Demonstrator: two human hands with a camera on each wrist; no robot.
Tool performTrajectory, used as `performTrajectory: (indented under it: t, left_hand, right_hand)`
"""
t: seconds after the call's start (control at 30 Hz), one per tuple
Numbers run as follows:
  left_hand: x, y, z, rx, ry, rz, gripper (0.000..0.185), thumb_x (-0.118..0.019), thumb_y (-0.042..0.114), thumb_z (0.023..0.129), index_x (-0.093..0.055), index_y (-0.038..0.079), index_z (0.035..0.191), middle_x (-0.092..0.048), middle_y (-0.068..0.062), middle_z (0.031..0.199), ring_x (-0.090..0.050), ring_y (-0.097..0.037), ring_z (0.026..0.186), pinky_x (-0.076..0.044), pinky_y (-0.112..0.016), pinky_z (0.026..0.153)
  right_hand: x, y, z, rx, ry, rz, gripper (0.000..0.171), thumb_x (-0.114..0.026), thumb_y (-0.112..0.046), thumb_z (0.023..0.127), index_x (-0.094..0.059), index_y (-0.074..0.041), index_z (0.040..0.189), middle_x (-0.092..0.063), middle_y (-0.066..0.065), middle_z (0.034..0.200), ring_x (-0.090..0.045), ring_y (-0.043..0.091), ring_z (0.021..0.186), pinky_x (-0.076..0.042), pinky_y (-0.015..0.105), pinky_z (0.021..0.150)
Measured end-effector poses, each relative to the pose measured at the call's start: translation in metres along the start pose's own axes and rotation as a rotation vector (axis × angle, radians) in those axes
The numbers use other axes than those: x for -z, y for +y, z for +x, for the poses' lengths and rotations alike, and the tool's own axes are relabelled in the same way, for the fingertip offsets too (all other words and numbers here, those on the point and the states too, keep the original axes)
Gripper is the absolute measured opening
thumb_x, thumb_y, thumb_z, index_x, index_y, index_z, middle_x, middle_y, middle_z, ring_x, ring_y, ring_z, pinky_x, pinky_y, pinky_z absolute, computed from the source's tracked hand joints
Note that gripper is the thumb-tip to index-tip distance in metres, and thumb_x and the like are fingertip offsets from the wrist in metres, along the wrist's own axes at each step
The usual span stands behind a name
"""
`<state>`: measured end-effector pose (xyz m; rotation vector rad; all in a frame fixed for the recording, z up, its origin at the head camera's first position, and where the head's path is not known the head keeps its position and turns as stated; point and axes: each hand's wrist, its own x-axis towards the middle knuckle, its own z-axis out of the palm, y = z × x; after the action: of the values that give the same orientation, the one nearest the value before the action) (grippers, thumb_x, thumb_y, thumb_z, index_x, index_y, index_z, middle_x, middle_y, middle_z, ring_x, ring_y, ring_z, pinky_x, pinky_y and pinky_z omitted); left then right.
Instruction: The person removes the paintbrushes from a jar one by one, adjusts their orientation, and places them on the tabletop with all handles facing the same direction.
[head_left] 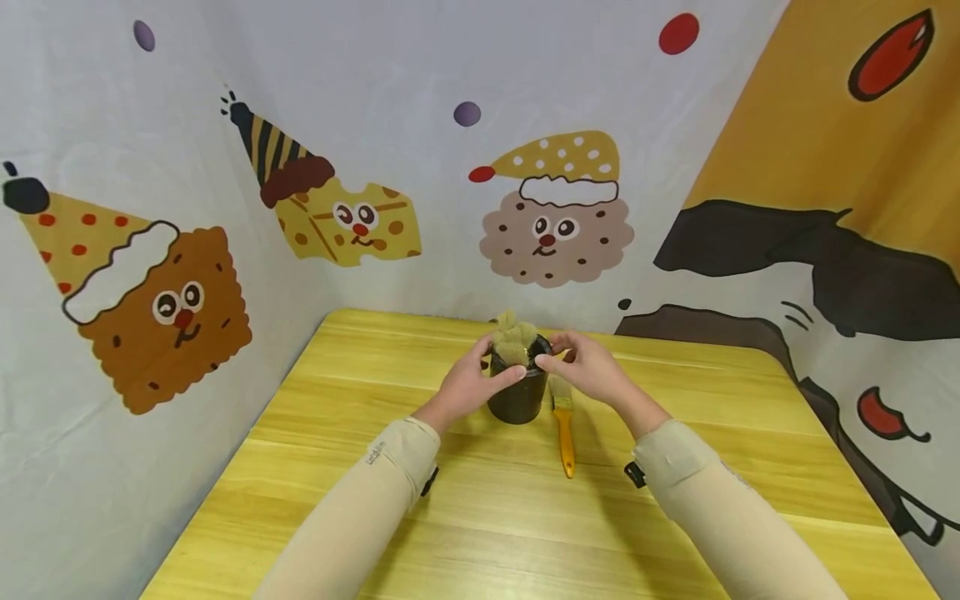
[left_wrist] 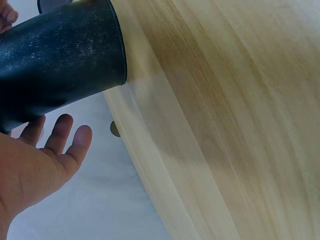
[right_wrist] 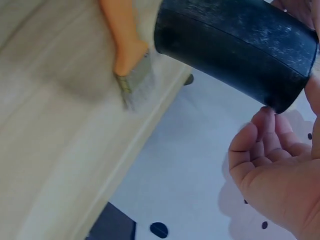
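Observation:
A black round pot (head_left: 517, 403) stands upright near the back of the table, with a fuzzy, lobed, greenish-tan cactus-like piece (head_left: 513, 337) rising out of its mouth. My left hand (head_left: 472, 382) grips the rim from the left, thumb along the near side beside the cactus-like piece. From the right, my right hand (head_left: 591, 367) holds the rim between thumb and fingers. Both wrist views show the pot's dark, scuffed wall, the lower fingers of each hand lying off it. What is inside the pot below the rim stays mostly hidden.
A flat paintbrush (head_left: 566, 433) with an orange handle lies on the table just right of the pot, bristles toward the back. The yellow wood-grain table (head_left: 495, 533) ends at a printed cloth backdrop (head_left: 442, 283) behind and at the sides.

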<state>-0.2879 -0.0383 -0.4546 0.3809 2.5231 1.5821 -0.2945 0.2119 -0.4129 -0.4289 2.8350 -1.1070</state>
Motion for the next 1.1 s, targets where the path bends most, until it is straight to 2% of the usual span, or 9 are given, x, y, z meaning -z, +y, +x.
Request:
performTrajectory:
  t: [0.2,0.4,0.7,0.97,1.1]
  left_hand:
    - [0.0,-0.001,0.0,-0.018,-0.004,0.001,0.094,-0.069,0.072,0.094,-0.028,0.036,0.17,-0.044,-0.002,0.169,-0.049,-0.031,0.15,-0.046,-0.053,0.122]
    - [0.001,0.0,-0.001,0.003,-0.005,-0.001,0.097,-0.069,0.074,0.093,-0.026,0.036,0.17,-0.04,-0.002,0.172,-0.047,-0.036,0.152,-0.046,-0.056,0.121]
    - [0.0,0.0,0.0,0.023,-0.009,-0.001,0.102,-0.068,0.079,0.09,-0.023,0.035,0.171,-0.037,-0.005,0.173,-0.046,-0.039,0.153,-0.047,-0.059,0.119]
    - [0.001,0.0,-0.001,0.023,-0.008,0.01,0.1,-0.068,0.075,0.093,-0.023,0.034,0.172,-0.037,-0.007,0.173,-0.046,-0.04,0.153,-0.047,-0.059,0.118]
    - [0.001,0.0,-0.001,0.028,-0.013,0.016,0.1,-0.067,0.076,0.093,-0.022,0.033,0.172,-0.036,-0.006,0.174,-0.046,-0.038,0.153,-0.047,-0.059,0.119]
  right_hand:
    - [0.003,-0.012,0.004,0.049,-0.026,-0.105,0.071,-0.072,-0.051,0.102,-0.055,-0.005,0.154,-0.066,0.017,0.139,-0.066,0.03,0.108,-0.059,0.043,0.084]
    - [0.004,-0.019,0.007,0.051,-0.058,-0.158,0.079,-0.071,-0.054,0.101,-0.051,-0.002,0.156,-0.061,0.022,0.149,-0.066,0.039,0.119,-0.057,0.057,0.101]
    - [0.005,-0.021,0.009,0.032,-0.085,-0.132,0.082,-0.072,-0.054,0.101,-0.047,-0.001,0.159,-0.055,0.023,0.157,-0.064,0.041,0.125,-0.055,0.058,0.106]
    - [0.002,-0.02,0.012,0.021,-0.053,-0.121,0.076,-0.07,-0.05,0.104,-0.05,0.0,0.156,-0.057,0.024,0.154,-0.066,0.04,0.121,-0.056,0.057,0.104]
    - [0.003,-0.02,0.011,0.03,-0.074,-0.138,0.079,-0.071,-0.051,0.102,-0.048,0.001,0.157,-0.056,0.024,0.154,-0.066,0.04,0.122,-0.057,0.057,0.104]
